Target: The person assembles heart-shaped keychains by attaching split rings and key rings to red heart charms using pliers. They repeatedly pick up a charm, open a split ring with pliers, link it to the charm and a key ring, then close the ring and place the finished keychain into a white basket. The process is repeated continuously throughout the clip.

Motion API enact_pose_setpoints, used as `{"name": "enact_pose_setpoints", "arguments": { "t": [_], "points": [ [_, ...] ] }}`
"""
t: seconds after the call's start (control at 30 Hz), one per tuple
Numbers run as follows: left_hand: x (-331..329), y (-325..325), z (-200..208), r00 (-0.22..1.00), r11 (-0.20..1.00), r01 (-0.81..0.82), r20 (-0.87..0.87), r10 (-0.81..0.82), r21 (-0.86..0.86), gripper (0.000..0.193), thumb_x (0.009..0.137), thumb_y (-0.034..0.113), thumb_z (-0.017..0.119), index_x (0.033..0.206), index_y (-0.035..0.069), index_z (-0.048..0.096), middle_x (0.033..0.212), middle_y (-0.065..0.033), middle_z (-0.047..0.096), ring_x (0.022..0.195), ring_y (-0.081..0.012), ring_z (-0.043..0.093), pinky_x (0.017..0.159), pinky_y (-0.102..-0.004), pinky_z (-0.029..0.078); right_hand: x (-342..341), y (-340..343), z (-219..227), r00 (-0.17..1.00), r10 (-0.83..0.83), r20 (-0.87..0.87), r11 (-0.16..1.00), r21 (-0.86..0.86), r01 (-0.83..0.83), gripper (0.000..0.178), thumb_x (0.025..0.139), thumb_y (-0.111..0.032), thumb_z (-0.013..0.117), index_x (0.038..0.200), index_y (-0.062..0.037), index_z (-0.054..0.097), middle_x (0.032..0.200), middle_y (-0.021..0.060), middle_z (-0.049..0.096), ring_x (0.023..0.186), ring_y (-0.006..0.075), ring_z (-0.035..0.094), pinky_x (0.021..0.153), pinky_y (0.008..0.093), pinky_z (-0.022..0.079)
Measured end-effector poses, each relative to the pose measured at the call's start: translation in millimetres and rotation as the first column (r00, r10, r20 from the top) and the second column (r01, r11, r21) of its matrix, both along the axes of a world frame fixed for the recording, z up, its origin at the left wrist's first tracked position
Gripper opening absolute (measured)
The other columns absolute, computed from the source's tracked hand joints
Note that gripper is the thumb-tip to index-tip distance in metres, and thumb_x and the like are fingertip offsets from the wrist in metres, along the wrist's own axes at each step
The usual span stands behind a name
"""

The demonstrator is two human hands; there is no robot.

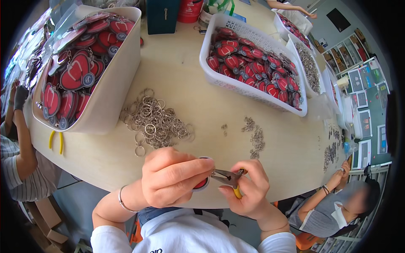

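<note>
In front of my body, near the table's front edge, my left hand [166, 177] pinches a flat red charm [201, 184] with a dark rim. Most of the charm is hidden behind my fingers. My right hand [251, 189] grips small pliers [228, 177] with yellow handles. Their jaws point left and meet the charm's edge at my left fingertips; what lies between them is too small to make out. Just beyond my left hand is a heap of silver key rings [154, 122]. Small metal links [256, 141] lie scattered beyond my right hand.
A tall white bin [120, 90] full of red charms stands at left, a white basket [253, 99] of them at far right. Yellow handles [61, 143] stick out below the bin. Co-workers sit at left and right [325, 206]. A dark green box [161, 17] stands at the back.
</note>
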State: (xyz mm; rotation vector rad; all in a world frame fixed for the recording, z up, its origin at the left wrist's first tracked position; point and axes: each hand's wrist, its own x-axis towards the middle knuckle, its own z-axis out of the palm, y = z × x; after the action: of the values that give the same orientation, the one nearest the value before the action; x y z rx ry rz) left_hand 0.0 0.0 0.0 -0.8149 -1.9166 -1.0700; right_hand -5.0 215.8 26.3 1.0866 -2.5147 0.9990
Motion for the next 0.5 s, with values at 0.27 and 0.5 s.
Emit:
{"name": "enact_pose_setpoints", "arguments": {
  "t": [0.27,0.5],
  "points": [
    [-7,5,11,0.998,0.999,-0.007,-0.054,0.009,0.044,0.024,0.052,-0.002,0.067,0.076,-0.003,0.068,0.092,-0.0081,0.068,0.064,-0.0169,0.058,0.047,-0.0262,0.044,3,3,-2,0.998,0.013,-0.065,0.999,0.044,-0.01,0.026,0.069,-0.014,0.077,0.064,-0.0004,0.056,0.076,0.01,0.052,0.054,0.0226,0.049,0.047,0.0316,0.04],
    [-3,-2,19,1.0,0.997,-0.031,-0.005,0.03,-0.064,0.033,0.048,-0.002,0.058,0.08,-0.003,0.067,0.095,-0.0091,0.068,0.062,-0.0194,0.057,0.051,-0.0281,0.046,-2,1,-13,0.996,0.084,0.018,0.993,-0.082,-0.082,0.027,0.074,-0.017,0.075,0.067,0.0006,0.056,0.076,0.0107,0.052,0.055,0.024,0.05,0.047,0.0325,0.041]
  ]
}}
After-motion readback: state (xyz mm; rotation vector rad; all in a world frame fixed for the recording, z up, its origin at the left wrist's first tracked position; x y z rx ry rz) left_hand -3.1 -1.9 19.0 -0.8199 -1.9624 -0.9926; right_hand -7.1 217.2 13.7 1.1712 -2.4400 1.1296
